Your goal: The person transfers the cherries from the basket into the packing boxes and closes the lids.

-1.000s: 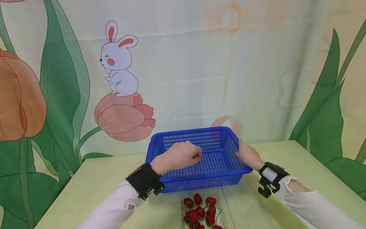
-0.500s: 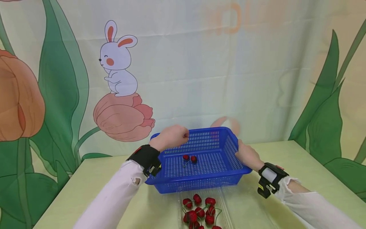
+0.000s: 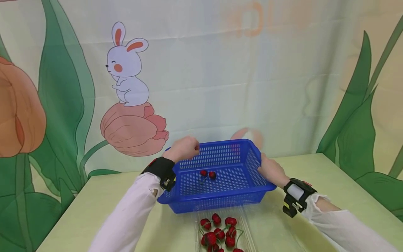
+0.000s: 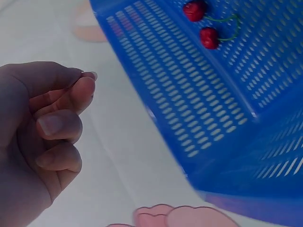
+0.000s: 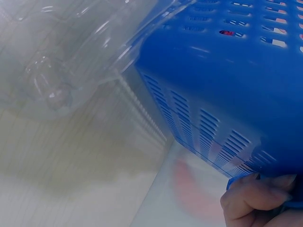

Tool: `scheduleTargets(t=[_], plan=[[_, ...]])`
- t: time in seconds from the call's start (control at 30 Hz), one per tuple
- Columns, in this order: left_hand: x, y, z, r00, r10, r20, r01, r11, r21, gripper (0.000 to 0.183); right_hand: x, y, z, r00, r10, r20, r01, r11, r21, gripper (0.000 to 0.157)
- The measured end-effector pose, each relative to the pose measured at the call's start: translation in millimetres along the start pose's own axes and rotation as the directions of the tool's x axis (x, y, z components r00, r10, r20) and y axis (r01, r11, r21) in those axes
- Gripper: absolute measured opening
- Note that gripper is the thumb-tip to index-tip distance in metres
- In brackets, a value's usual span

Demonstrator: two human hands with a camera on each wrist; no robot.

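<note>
A blue plastic basket (image 3: 217, 199) with slotted walls stands on the table. Two cherries (image 4: 209, 38) joined by green stems lie on its floor. My left hand (image 3: 184, 148) hovers over the basket's far left corner in the head view. Its fingers are curled, thumb and index tips together, with nothing visible between them in the left wrist view. At the basket's right side, my right hand (image 3: 273, 171) grips the rim; fingers (image 5: 258, 196) curl over the edge in the right wrist view. Closer to me, a clear plastic box (image 3: 248, 234) holds several red cherries (image 3: 219, 233) with stems.
The box's clear lid (image 5: 61, 56) lies on the right, close to the basket's outer wall. Behind the pale yellow-green table (image 3: 104, 196) hangs a printed cloth (image 3: 204, 77) with a rabbit and tulips. Table surface shows on both sides of the basket.
My left hand has moved from over the basket's middle up and left to its far corner. Two cherries now show on the basket floor. My right hand stays on the rim.
</note>
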State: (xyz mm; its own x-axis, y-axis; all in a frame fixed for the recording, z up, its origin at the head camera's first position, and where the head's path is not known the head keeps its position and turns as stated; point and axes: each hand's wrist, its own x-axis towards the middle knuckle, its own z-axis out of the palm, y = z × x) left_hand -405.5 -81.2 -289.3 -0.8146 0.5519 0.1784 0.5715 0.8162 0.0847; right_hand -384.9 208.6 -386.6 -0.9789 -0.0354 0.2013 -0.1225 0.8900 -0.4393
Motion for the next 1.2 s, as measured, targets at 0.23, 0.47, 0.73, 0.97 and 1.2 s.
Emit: scheduleTargets(t=[0.23,0.47,0.73,0.97,1.2], plan=[[12.1,-9.0,18.7,0.999,-0.053,0.009,0.053,0.998,-0.031,0.033,0,0,-0.3,1.000,0.001,-0.007,-0.001,1.000,-0.001,0.052],[19.8,-10.8,35.0,0.997,-0.074,0.026,0.073,0.997,0.026,0.039,1,-2,-1.5,0.999,0.032,0.012,-0.032,0.999,0.001,0.054],[25.4,-10.0,60.9,0.994,-0.074,0.074,0.064,0.990,0.129,0.018,0,-1,-1.6,0.999,0.032,0.018,-0.032,0.999,0.008,0.054],[25.8,-10.8,77.0,0.982,-0.075,0.172,0.068,0.996,0.049,0.009,1,1,-0.5,0.999,0.032,0.017,-0.032,0.999,0.012,0.055],[23.1,-7.8,84.0,0.963,-0.093,0.255,0.102,0.994,-0.025,0.009,2,1,-0.6,1.000,0.018,0.013,-0.018,1.000,-0.001,0.054]])
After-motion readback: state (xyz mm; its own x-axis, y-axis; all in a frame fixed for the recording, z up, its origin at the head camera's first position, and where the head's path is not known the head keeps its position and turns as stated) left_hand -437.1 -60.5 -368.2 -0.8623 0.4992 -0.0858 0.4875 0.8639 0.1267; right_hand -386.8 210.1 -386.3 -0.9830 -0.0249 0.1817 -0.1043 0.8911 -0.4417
